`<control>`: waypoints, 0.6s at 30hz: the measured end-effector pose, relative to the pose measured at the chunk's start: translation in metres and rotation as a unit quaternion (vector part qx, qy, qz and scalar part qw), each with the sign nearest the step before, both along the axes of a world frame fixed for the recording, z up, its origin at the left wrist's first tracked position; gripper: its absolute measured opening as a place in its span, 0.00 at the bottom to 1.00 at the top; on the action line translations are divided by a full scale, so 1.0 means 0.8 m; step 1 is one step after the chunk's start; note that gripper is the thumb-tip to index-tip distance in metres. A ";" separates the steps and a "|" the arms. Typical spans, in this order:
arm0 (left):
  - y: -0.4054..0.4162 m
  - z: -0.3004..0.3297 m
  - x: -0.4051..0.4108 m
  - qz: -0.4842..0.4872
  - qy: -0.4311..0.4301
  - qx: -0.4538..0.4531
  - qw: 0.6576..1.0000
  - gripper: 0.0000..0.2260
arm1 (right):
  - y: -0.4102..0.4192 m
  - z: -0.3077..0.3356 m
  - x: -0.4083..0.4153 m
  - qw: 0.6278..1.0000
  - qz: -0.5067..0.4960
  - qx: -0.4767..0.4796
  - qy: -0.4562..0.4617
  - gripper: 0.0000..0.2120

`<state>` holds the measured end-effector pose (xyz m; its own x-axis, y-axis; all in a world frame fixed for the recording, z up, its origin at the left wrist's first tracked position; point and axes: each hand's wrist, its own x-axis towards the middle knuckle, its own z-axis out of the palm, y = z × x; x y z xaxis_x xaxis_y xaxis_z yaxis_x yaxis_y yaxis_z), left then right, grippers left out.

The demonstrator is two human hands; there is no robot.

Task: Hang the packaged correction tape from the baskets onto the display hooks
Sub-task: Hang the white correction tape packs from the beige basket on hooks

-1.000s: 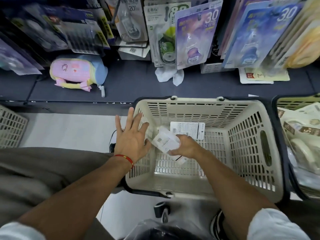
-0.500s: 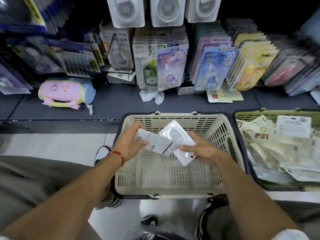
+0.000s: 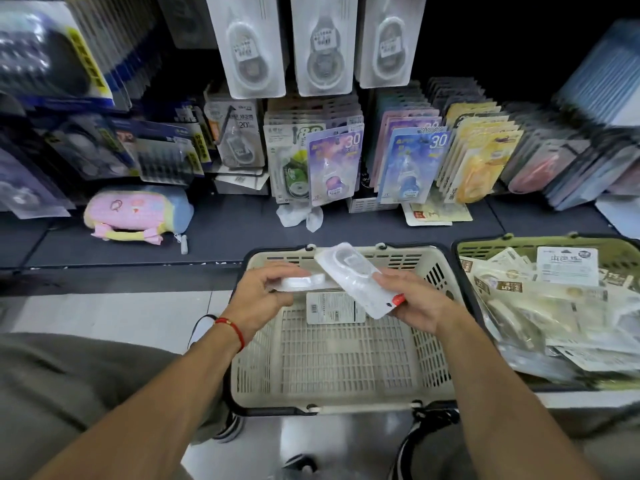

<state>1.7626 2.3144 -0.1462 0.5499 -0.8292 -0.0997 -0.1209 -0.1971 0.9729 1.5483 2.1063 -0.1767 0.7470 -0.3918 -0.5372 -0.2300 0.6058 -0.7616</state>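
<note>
My right hand [image 3: 414,301] grips a clear blister pack of correction tape [image 3: 356,277] by its lower end, tilted up to the left. My left hand [image 3: 263,294] pinches a second white pack [image 3: 301,283], held flat and edge-on. Both hover over the cream basket [image 3: 346,375], where one more pack [image 3: 334,308] lies label-up near the far wall. Three matching white packs [image 3: 320,43] hang on display hooks straight above. A green basket [image 3: 485,249] to the right is heaped with other packaged tapes.
Rows of coloured correction-tape cards [image 3: 334,164] hang along the dark shelf [image 3: 225,233]. A pink and blue pouch [image 3: 135,211] lies on the shelf at left, crumpled white wrap [image 3: 299,216] in the middle. My knees flank the cream basket on the pale floor.
My head has lifted, bringing the upper hooks into view. Both hands rose from inside the basket, the left taking one pack and the right turning the other blister side up.
</note>
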 end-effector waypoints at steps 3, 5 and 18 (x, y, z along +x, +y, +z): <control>0.000 -0.004 -0.009 -0.008 0.067 0.005 0.998 0.20 | 0.013 -0.014 0.008 0.999 0.013 0.014 0.026 0.20; -0.002 -0.014 -0.012 0.006 0.133 -0.008 0.991 0.17 | 0.017 -0.024 0.010 0.999 0.021 0.026 0.018 0.20; -0.009 -0.065 0.002 0.070 0.269 0.195 0.941 0.26 | -0.006 -0.050 0.036 0.951 0.236 -0.159 0.121 0.27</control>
<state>1.7643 2.3072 -0.1985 0.4334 -0.5951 -0.6768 0.4212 -0.5301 0.7359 1.5768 2.1014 -0.2167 0.7495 -0.2141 -0.6264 -0.6111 0.1402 -0.7791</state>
